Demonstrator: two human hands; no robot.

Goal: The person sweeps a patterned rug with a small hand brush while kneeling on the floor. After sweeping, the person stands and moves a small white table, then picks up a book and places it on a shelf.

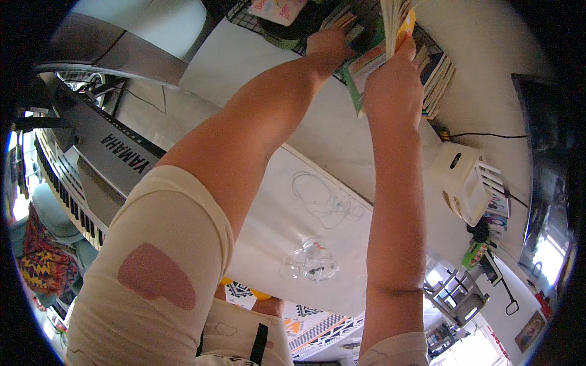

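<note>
My right hand (396, 89) grips a thick book (394, 25) with a yellow cover, holding it upright with its page edges showing. Deeper in the black wire rack (242, 16), my left hand (330, 49) reaches in beside several books (339, 20); its fingertips are hidden, so its grip cannot be made out. Between my two hands, a green-edged book (353, 91) leans at an angle. More thin books (438, 84) stand packed together to the right of my right hand. A paper item (279, 9) with printed writing lies on the rack's left part.
Below my arms is a white tabletop (274, 219) bearing a clear round container (320, 263) and thin looping lines, cord or drawn. A Yamaha keyboard (119, 142) stands left. On the right are a white plastic stool (462, 178), a black cable (487, 135) and a dark screen (540, 183).
</note>
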